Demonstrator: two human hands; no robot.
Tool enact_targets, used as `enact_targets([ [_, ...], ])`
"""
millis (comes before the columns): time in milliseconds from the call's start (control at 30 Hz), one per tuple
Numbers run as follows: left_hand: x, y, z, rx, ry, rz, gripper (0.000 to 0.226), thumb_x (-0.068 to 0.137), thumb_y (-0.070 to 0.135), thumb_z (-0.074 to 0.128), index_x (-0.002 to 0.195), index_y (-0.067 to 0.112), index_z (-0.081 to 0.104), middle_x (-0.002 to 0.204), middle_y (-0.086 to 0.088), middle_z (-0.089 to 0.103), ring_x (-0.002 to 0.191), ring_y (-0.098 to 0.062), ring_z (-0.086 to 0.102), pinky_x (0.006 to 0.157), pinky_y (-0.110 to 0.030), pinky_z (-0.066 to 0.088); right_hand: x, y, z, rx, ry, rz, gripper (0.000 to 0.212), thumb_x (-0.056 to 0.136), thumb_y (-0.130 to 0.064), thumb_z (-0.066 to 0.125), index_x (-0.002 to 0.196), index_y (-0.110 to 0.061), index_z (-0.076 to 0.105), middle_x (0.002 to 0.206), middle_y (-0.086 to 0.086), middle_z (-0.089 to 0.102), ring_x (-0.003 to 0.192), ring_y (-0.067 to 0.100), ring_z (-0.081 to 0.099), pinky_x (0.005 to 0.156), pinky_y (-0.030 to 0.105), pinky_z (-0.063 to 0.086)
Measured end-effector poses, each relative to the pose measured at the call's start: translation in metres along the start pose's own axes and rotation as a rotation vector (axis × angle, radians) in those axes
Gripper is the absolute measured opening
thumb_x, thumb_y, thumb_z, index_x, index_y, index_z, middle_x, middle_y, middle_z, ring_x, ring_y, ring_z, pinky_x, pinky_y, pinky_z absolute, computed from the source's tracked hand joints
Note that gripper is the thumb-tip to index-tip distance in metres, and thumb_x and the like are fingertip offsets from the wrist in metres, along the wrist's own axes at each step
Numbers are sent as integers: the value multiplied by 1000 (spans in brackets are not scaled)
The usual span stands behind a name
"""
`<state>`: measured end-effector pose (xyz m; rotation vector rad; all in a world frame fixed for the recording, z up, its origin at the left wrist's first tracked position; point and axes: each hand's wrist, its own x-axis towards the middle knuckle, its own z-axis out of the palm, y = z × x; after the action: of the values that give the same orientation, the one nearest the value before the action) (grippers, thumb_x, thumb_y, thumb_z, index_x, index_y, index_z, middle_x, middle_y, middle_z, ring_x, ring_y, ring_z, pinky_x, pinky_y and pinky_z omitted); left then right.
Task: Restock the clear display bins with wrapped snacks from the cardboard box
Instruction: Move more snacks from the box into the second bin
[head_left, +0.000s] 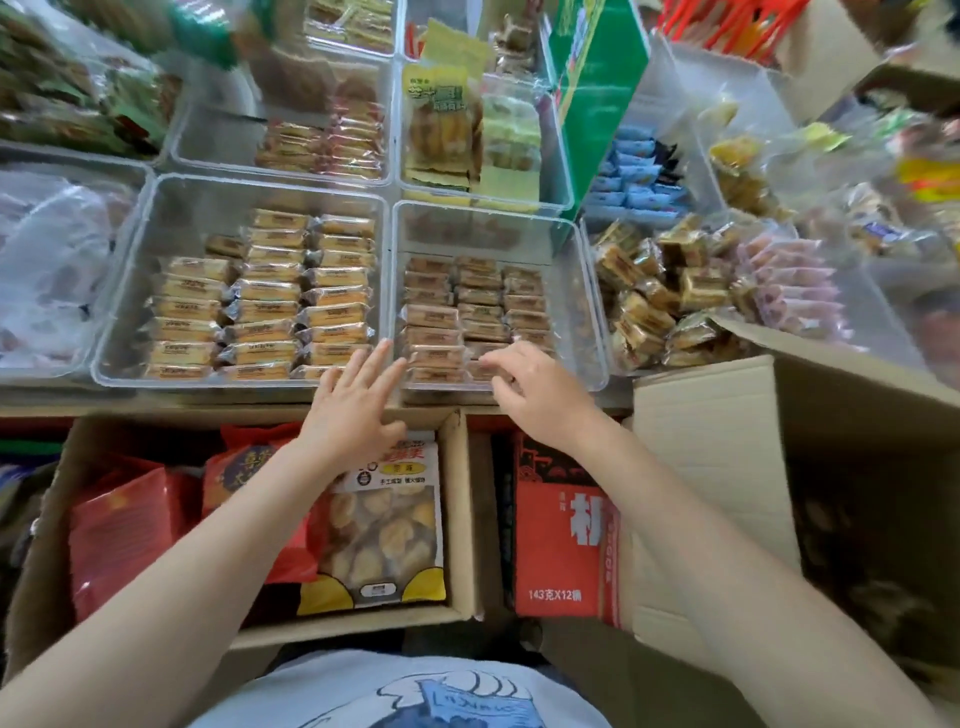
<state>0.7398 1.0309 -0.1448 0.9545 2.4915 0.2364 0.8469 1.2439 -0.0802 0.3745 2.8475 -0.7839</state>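
Two hands are seen reaching toward a clear bin (582, 312) half filled with brown wrapped snacks (480, 304), laid in neat rows. The left hand (353, 400) is held flat with its fingers straight and spread, and nothing is held in it; its fingertips are at the front left corner of this bin. The right hand (535, 395) is over the front edge of the same bin, with its fingers bent down onto the front snacks; whether a snack is gripped cannot be told. Just left of this bin, a wider clear bin (130, 291) is filled with yellow wrapped cakes (270, 306). Behind this bin, another clear bin (558, 171) with yellow-green packets (441, 124) is seen. Right of the bin, an open cardboard box (779, 415) is seen, and its inside looks dark and blurred. Below the bin, nearer the person, a cardboard box (460, 519) of big snack bags (387, 530) and a red carton (556, 530) are seen.
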Motion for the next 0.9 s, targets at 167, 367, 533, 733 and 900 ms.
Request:
enact_targets([
  [167, -23, 114, -7, -286, 174, 141, 54, 96, 34, 61, 146, 19, 49, 156, -6, 41, 144, -24, 34, 119, -41, 30, -112, 52, -81, 79, 264, -10, 20, 94, -7, 50, 86, -14, 67, 73, -3, 63, 65, 11, 55, 62, 33, 46],
  [367, -78, 305, 12, -394, 192, 558, 45, 97, 40, 52, 140, 28, 52, 151, 4, 43, 139, -12, 33, 114, -35, 31, -214, 161, -141, 86, 340, 160, 19, 94, -13, 51, 83, -17, 66, 76, -7, 64, 73, 11, 58, 68, 34, 49],
  [533, -66, 394, 37, -123, 259, 598, 48, 96, 46, 44, 141, 29, 52, 147, 1, 51, 141, -19, 40, 121, -39, 19, -241, 253, -132, -76, -12, 310, 22, 98, -26, 47, 103, -21, 68, 100, 1, 69, 93, 23, 63, 78, 39, 53],
  [733, -44, 407, 54, -7, 324, 484, 45, 89, 39, 57, 129, 20, 65, 127, 0, 65, 129, -21, 51, 123, -38, 10, -209, 334, -76, -209, -289, 314, 19, 95, -25, 61, 113, -22, 64, 111, -1, 65, 88, 18, 60, 72, 30, 51],
  [900, -37, 408, 47, -39, 265, 461, 50, 85, 48, 56, 131, 28, 62, 133, 7, 60, 136, -18, 41, 123, -54, 17, -186, 369, -19, -321, -404, 245, 42, 97, -18, 59, 138, -18, 53, 138, 12, 56, 123, 31, 57, 99, 37, 46],
])
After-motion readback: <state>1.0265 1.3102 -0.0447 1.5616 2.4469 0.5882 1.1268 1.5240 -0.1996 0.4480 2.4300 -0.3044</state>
